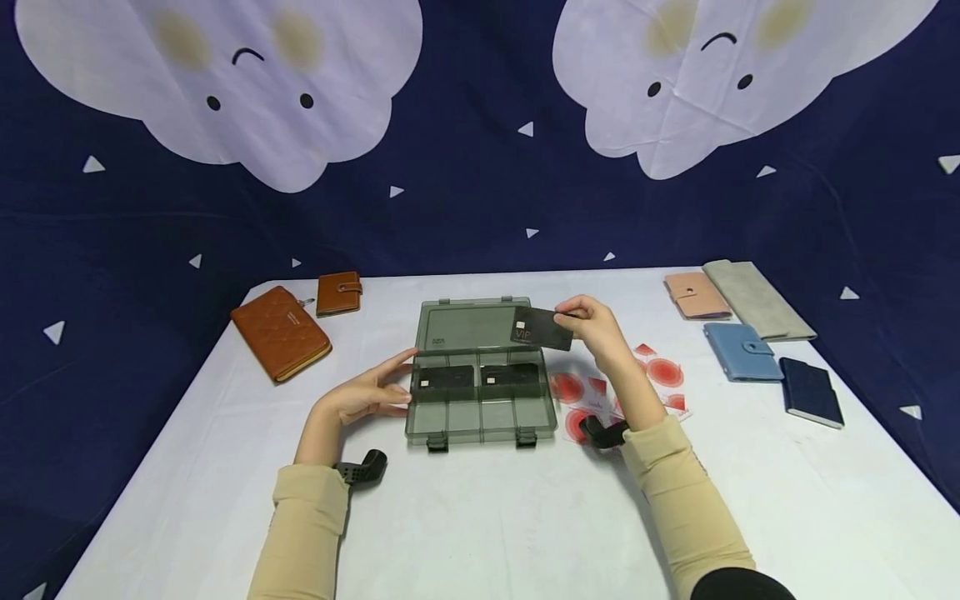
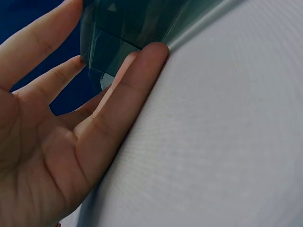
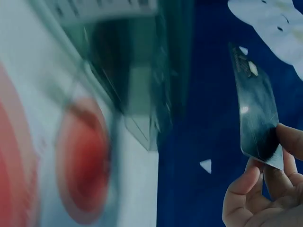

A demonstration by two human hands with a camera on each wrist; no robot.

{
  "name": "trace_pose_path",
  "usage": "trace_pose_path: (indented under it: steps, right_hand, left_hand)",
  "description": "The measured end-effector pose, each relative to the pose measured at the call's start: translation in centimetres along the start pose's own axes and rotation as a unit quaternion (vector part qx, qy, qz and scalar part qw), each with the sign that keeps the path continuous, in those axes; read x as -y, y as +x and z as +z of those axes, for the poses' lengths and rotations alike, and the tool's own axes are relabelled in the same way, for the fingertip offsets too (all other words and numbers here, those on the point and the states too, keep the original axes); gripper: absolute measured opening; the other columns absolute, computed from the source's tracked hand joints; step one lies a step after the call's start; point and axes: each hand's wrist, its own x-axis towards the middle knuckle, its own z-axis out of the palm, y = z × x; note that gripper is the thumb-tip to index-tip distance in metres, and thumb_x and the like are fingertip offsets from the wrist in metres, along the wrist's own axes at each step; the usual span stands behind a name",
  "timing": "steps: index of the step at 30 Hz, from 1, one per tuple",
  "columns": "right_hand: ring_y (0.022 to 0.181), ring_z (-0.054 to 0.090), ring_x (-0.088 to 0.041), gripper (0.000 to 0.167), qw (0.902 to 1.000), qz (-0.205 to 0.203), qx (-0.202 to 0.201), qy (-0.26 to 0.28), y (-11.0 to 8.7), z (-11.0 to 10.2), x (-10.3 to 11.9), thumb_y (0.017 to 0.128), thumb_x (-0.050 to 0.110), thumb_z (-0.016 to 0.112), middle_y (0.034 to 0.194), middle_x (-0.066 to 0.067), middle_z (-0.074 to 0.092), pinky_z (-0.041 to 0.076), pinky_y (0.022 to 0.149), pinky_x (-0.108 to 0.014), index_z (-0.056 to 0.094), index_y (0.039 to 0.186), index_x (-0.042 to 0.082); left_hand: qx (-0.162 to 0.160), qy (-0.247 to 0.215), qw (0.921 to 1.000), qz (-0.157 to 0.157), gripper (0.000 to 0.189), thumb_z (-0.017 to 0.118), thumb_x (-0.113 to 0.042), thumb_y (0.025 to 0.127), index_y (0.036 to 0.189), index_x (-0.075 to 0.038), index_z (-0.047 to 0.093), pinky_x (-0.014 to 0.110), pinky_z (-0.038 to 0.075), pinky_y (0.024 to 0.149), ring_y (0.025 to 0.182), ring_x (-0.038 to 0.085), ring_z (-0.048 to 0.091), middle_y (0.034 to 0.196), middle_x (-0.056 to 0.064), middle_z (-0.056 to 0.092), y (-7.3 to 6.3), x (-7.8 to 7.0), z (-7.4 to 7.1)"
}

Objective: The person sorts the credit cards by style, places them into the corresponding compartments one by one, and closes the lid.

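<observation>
A translucent green plastic box (image 1: pixel 482 421) with compartments stands unlatched on the white table, its lid (image 1: pixel 472 325) laid back. Two black cards, a left one (image 1: pixel 446 377) and a right one (image 1: pixel 510 375), lie in its upper compartments. My left hand (image 1: pixel 367 392) touches the box's left side with spread fingers; in the left wrist view its fingertips (image 2: pixel 154 52) rest against the green wall. Between thumb and fingers my right hand (image 1: pixel 592 325) pinches a black VIP card (image 1: pixel 542 327), held above the lid's right part. The card (image 3: pixel 258 113) is tilted in the right wrist view.
Red-and-white printed cards (image 1: pixel 577 392) lie right of the box, partly under my right forearm. A brown notebook (image 1: pixel 281 333) and a small brown wallet (image 1: pixel 338 294) lie at left. At right are pink (image 1: pixel 697 296), blue (image 1: pixel 742 352), grey (image 1: pixel 757 300) and navy (image 1: pixel 812 392) wallet-like items.
</observation>
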Motion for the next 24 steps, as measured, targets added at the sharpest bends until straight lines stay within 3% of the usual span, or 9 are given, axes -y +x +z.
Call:
trace_pose_path:
  steps: [4, 9, 12, 14, 18, 24]
  right_hand:
    - [0.085, 0.054, -0.012, 0.019, 0.9994, -0.012, 0.028, -0.019, -0.4, 1.2, -0.2, 0.088, 0.007, 0.06, 0.085, 0.004, 0.064, 0.041, 0.084, -0.034, 0.056, 0.102, -0.006]
    - [0.107, 0.053, -0.028, 0.023, 0.9929, -0.033, 0.095, -0.064, -0.6, 2.4, -0.7, 0.092, 0.003, 0.053, 0.111, -0.019, 0.06, 0.039, 0.097, -0.046, 0.056, 0.112, -0.007]
    - [0.116, 0.048, -0.033, 0.026, 0.9842, -0.04, 0.136, -0.107, -0.8, 3.0, -0.9, 0.093, 0.002, 0.049, 0.121, -0.02, 0.056, 0.038, 0.099, -0.048, 0.057, 0.117, -0.004]
    - [0.114, 0.051, -0.033, 0.026, 0.9777, -0.047, 0.15, -0.14, -0.9, 3.3, -1.1, 0.092, 0.0, 0.049, 0.119, -0.019, 0.058, 0.041, 0.096, -0.046, 0.06, 0.115, -0.003]
    - [0.095, 0.06, -0.027, 0.018, 0.9578, -0.082, 0.148, -0.232, -1.1, 3.8, -1.3, 0.087, -0.001, 0.057, 0.101, -0.014, 0.066, 0.048, 0.084, -0.041, 0.067, 0.102, 0.001]
    - [0.079, 0.061, -0.02, 0.011, 0.9168, -0.134, 0.111, -0.359, -1.2, 4.2, -1.4, 0.082, 0.005, 0.066, 0.085, -0.004, 0.068, 0.035, 0.088, -0.048, 0.071, 0.09, 0.009]
  left_hand:
    - [-0.002, -0.004, 1.0, -0.002, 0.087, 0.059, 0.002, 0.086, 0.15, -0.019, 0.005, 0.046, 0.046, 0.092, 0.083, 0.01, 0.057, 0.151, 0.021, -0.004, 0.1, 0.1, 0.0]
    - [0.001, -0.001, 1.0, -0.002, 0.087, 0.059, 0.002, 0.086, 0.15, -0.02, 0.004, 0.045, 0.046, 0.092, 0.083, 0.011, 0.057, 0.151, 0.021, -0.004, 0.2, 0.2, -0.1]
    - [0.001, 0.002, 1.0, -0.002, 0.087, 0.059, 0.002, 0.086, 0.15, -0.02, 0.004, 0.044, 0.046, 0.092, 0.083, 0.011, 0.057, 0.151, 0.021, -0.004, 0.2, 0.2, -0.2]
    - [0.001, 0.004, 1.0, -0.002, 0.087, 0.059, 0.002, 0.086, 0.15, -0.02, 0.005, 0.043, 0.047, 0.092, 0.083, 0.011, 0.057, 0.151, 0.021, -0.003, 0.2, 0.3, -0.3]
    - [0.001, 0.006, 1.0, -0.003, 0.087, 0.059, 0.001, 0.086, 0.15, -0.02, 0.005, 0.043, 0.046, 0.092, 0.083, 0.011, 0.057, 0.151, 0.021, -0.003, 0.2, 0.3, -0.3]
    - [0.003, 0.006, 1.0, 0.001, 0.087, 0.06, 0.0, 0.086, 0.15, -0.02, 0.005, 0.044, 0.045, 0.093, 0.083, 0.011, 0.057, 0.151, 0.022, -0.004, 0.1, 0.2, -0.2]
